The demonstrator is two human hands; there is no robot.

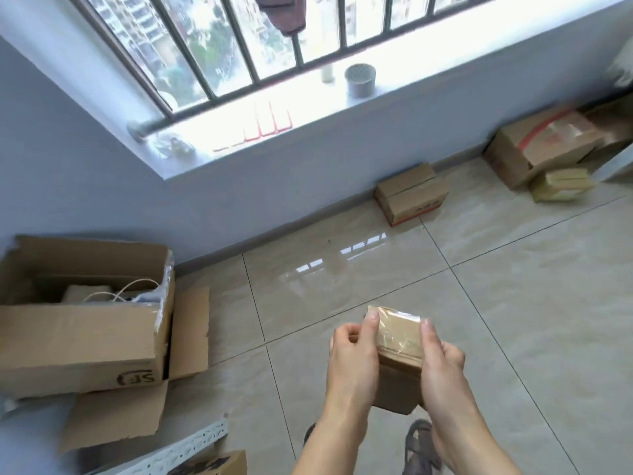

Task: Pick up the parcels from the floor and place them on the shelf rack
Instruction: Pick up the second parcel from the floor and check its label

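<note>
Holding a small taped parcel [399, 351] up off the tiled floor [513, 303], left hand [352, 358] and right hand [442, 368] clamped on either side, thumbs on top. More parcels along the wall: one [411, 195] under the window, others [544, 145] further right. Big open box [82, 334] at left.

Views: one, head-worn, wide-angle.
Direction: forward and down, toward tiled floor [513, 320] and barred window [239, 46].
Proximity: hands near, low in frame.
</note>
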